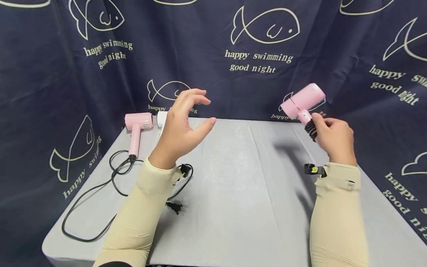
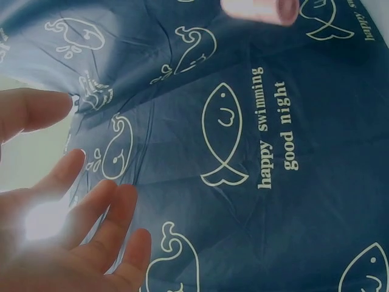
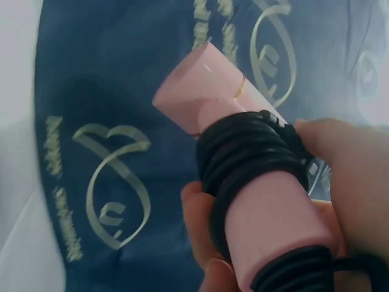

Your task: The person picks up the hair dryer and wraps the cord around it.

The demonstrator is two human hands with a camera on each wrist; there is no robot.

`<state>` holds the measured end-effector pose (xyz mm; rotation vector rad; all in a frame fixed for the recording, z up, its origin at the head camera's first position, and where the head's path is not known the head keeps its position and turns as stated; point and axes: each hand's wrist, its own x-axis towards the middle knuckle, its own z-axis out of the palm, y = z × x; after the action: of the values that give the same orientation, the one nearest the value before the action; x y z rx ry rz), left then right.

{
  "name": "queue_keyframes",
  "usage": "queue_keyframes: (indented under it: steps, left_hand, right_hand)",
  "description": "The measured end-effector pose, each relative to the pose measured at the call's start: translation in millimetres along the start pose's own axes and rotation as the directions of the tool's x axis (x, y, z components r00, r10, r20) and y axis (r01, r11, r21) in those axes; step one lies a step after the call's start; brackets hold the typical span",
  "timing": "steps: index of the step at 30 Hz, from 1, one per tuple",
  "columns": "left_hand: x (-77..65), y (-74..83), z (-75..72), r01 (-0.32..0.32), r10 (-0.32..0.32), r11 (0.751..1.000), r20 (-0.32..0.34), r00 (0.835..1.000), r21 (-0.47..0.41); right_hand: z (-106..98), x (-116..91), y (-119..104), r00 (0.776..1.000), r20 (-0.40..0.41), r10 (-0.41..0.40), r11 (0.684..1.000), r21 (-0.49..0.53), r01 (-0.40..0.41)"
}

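My right hand (image 1: 335, 139) grips a pink hair dryer (image 1: 305, 99) by its handle and lifts it above the right side of the table. In the right wrist view, a black cord (image 3: 243, 146) is wound in several turns around that handle, with the thumb and fingers closed about it. My left hand (image 1: 181, 128) is raised over the left part of the table, fingers spread apart from the thumb, with nothing between them. Behind it on the table lies a second pink hair dryer (image 1: 135, 133), its black cord (image 1: 90, 189) loose and looped.
A white object (image 1: 161, 118) sits at the back left, mostly hidden behind the left hand. A black plug (image 1: 175, 207) lies on the grey table (image 1: 217, 222) near the left forearm. Dark blue curtain (image 1: 213, 55) with fish prints hangs along the table's back and sides.
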<state>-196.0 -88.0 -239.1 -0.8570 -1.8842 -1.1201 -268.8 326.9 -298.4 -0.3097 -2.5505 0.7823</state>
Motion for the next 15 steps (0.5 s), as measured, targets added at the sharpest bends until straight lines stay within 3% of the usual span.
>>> queue_keyframes:
  steps: [7, 15]
  left_hand:
    - [-2.5, -29.1, 9.3, -0.023, 0.023, 0.999, 0.015, 1.0, 0.028]
    - [-4.7, -31.1, 11.4, -0.021, 0.02, 1.0, 0.028, 0.999, 0.02]
  right_hand:
    - [4.4, 11.4, 49.8, 0.973, 0.04, 0.226, 0.973, 0.033, -0.228]
    - [15.7, 15.7, 87.9, 0.927, 0.087, 0.365, 0.93, 0.017, -0.367]
